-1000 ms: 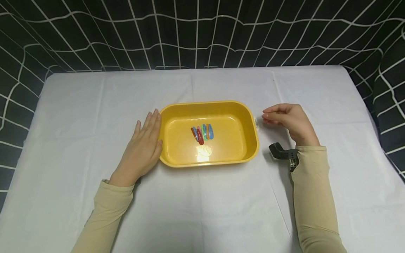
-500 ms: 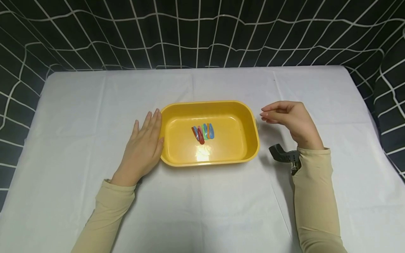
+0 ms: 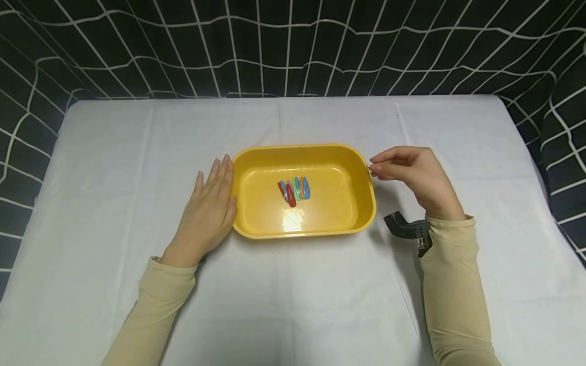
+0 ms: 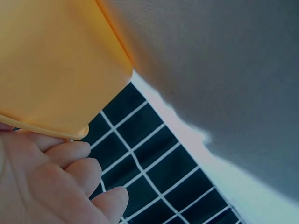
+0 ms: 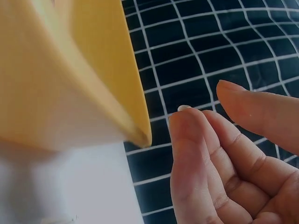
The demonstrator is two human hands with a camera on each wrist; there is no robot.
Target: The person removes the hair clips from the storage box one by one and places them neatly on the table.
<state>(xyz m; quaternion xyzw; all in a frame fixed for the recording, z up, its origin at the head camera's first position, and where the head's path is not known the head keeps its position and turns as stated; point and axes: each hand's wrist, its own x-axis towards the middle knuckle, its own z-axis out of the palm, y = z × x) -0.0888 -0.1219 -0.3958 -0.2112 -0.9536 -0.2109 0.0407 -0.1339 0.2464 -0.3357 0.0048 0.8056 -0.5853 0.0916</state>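
A yellow plastic tub [image 3: 256,229] sits mid-table in the head view. Several coloured hair clips [image 3: 293,191], in red, blue, pink, green and orange, lie side by side on its floor. My left hand [image 3: 203,218] rests against the tub's left rim, fingers straight; the left wrist view shows its fingertips [image 4: 84,172] at the rim. At the opposite end is my right hand [image 3: 409,173], fingertips right at the right rim, with a gap between thumb and fingers [image 5: 243,144] and nothing held. A small clear piece [image 3: 372,176] shows at the tub's right outer wall, beneath those fingertips.
White cloth covers the table [image 3: 183,132]. Dark fabric with a white grid [image 3: 293,46] hangs behind and along both sides. A black wrist mount [image 3: 405,227] juts from the right sleeve, just right of the tub.
My right hand has moved left, from a short way off up to the tub's right rim. The left hand stays against the tub, and the clips lie as before.
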